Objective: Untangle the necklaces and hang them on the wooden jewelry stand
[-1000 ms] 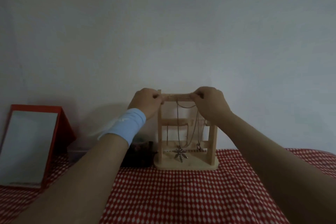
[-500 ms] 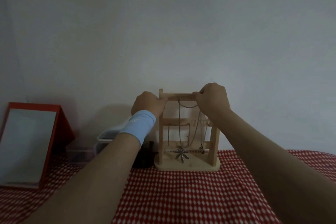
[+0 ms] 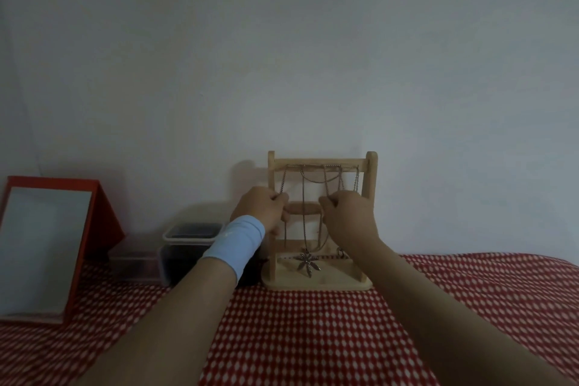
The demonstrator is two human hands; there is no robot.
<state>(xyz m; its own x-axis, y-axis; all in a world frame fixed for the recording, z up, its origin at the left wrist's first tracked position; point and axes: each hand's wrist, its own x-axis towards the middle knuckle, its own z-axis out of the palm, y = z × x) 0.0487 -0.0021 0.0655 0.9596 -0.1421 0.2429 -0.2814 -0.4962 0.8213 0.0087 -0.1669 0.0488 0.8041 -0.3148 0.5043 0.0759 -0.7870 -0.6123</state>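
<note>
The wooden jewelry stand [image 3: 371, 185] rises against the wall on a red checked cloth. Several thin chains drape over its top bar [image 3: 319, 163] and hang down. One necklace [image 3: 304, 213] carries a leaf-shaped pendant [image 3: 308, 263] low over the base. My left hand [image 3: 261, 208], with a light blue wristband, pinches a chain strand at the stand's left side. My right hand [image 3: 346, 216] pinches chain strands right of centre, level with the middle bar [image 3: 303, 208]. Both hands cover parts of the stand's lower rungs.
A red-framed mirror [image 3: 47, 247] leans at the far left. Stacked clear plastic boxes [image 3: 188, 238] with dark contents sit left of the stand, behind my left forearm. The red checked cloth [image 3: 313, 338] covers the table. A plain wall is close behind.
Both hands have dropped from the stand's top bar to its middle level and now pinch hanging chains. The top bar is uncovered, with chains spread along it.
</note>
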